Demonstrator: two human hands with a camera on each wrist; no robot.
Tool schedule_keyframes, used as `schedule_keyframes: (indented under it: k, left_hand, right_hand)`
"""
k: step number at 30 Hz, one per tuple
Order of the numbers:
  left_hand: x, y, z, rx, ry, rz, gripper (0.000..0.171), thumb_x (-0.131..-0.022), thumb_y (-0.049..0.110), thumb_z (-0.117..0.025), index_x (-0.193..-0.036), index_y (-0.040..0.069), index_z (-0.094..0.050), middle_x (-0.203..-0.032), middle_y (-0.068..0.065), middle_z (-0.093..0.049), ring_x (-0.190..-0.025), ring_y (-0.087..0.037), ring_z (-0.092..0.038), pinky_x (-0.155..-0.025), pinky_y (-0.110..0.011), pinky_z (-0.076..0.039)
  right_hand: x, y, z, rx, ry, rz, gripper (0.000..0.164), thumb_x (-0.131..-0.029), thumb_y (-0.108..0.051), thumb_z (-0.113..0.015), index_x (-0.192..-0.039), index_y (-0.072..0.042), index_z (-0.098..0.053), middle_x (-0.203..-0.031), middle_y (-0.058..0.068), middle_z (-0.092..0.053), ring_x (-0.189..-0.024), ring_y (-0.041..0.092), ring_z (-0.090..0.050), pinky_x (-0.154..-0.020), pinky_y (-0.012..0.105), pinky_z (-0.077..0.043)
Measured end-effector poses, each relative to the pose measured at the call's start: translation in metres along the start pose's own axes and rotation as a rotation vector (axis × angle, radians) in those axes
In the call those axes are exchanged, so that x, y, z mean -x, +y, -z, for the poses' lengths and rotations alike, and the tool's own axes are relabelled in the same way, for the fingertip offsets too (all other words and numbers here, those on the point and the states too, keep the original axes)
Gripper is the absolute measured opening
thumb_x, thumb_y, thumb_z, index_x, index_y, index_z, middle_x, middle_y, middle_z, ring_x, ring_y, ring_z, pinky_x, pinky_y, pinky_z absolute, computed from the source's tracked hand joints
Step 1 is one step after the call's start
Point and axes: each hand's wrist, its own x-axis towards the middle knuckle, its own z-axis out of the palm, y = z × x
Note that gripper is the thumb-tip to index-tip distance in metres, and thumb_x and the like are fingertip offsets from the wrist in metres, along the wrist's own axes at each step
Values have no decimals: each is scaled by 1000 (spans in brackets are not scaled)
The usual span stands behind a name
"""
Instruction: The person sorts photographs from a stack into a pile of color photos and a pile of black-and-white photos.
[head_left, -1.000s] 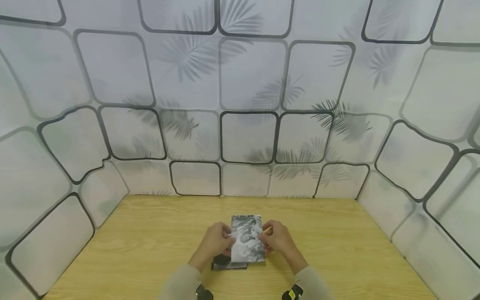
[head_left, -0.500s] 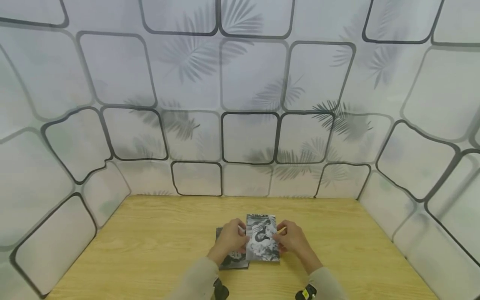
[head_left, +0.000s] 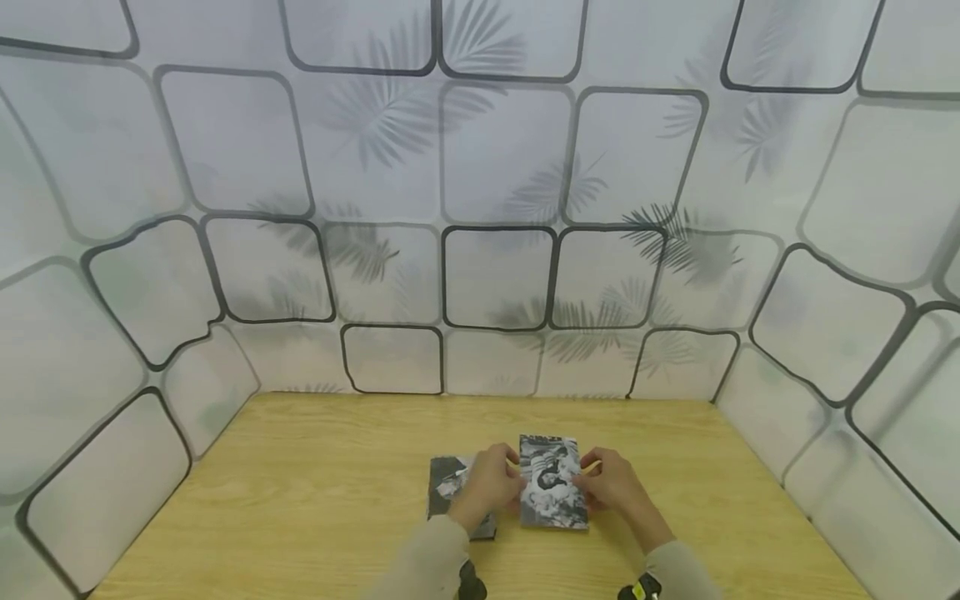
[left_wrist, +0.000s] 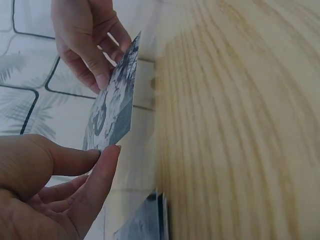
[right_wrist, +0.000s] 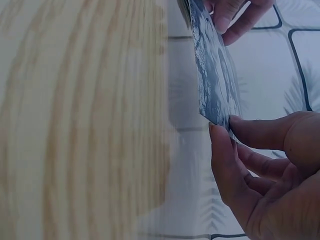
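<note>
A black-and-white photo print [head_left: 552, 483] is held by its two side edges, raised above the table. My left hand [head_left: 495, 479] pinches its left edge between thumb and fingers. At the opposite edge, my right hand [head_left: 611, 482] pinches it the same way. The left wrist view shows the print [left_wrist: 116, 100] tilted and off the wood, with a thumb on its face. To the left, a small stack of similar prints [head_left: 442, 483] lies on the table, partly covered by my left hand and forearm.
The wood-grain table [head_left: 337, 467] spreads around the hands. A pale cloth [head_left: 495, 275] patterned with dark rounded squares and leaves rises behind it and along both sides. Each wrist wears a dark camera [head_left: 471, 581] on a strap.
Both hands have moved to the right with the photo print held between them. The stack at the left stays in place and is more exposed now.
</note>
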Motion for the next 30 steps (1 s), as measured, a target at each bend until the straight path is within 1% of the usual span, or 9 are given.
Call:
schedule_keyframes:
  k: [4, 7, 12, 17, 20, 26, 30]
  left_hand:
    - [-1, 3, -10, 55, -19, -1, 33, -90, -5, -70, -120, -10, -58, -88, -13, -67, -63, -24, -71, -58, -35, -62]
    - [-2, 4, -16, 78, -26, -7, 32, -90, -7, -70, -119, -10, -58, -87, -12, -66, -64, -23, -71, -57, -32, -63]
    - [-7, 5, -24, 73, -38, -20, 33, -89, -6, -71, -119, -10, -58, -86, -11, -66, -63, -21, -71, -56, -28, -62]
    - [-7, 12, -32, 82, -55, -15, 32, -90, -8, -69, -120, -11, -57, -86, -12, -65, -63, -20, -70, -57, -32, -63]
    - [-7, 16, -36, 88, -63, -13, 33, -90, -10, -68, -121, -13, -57, -85, -13, -64, -63, -22, -69, -57, -32, -63]
    - [-9, 21, -49, 91, -65, -15, 37, -87, -15, -65, -123, -17, -55, -78, -13, -65, -61, -30, -72, -55, -29, -62]
    - [-12, 25, -57, 62, -65, 1, 37, -87, -15, -65, -123, -16, -56, -73, -13, -67, -59, -29, -72, -54, -28, -61]
  right_hand:
    - [0, 7, 7, 18, 9, -16, 28, -90, -3, -74, -113, 7, -61, -81, 13, -66, -61, 20, -64, -53, 33, -60]
    - [-1, 11, 11, 30, 9, -28, 28, -90, -3, -73, -114, 7, -61, -84, 14, -67, -63, 20, -65, -54, 32, -61]
    - [-2, 18, 19, 46, 5, -45, 30, -90, -4, -73, -115, 7, -60, -87, 15, -67, -65, 20, -65, -56, 32, -62]
    - [-1, 22, 28, 49, -6, -51, 34, -90, -3, -73, -119, 9, -59, -87, 15, -67, -66, 20, -65, -56, 33, -62]
    - [0, 24, 33, 59, -10, -48, 37, -90, -2, -72, -122, 10, -58, -89, 16, -68, -66, 20, -65, -57, 33, -63]
    - [-1, 30, 44, 108, -8, -44, 43, -89, -4, -74, -125, 10, -56, -90, 18, -69, -68, 21, -66, -58, 33, -63]
    - [-1, 37, 49, 118, -9, -40, 44, -89, -4, -74, -126, 11, -55, -90, 18, -69, -68, 21, -66, -59, 33, -63]
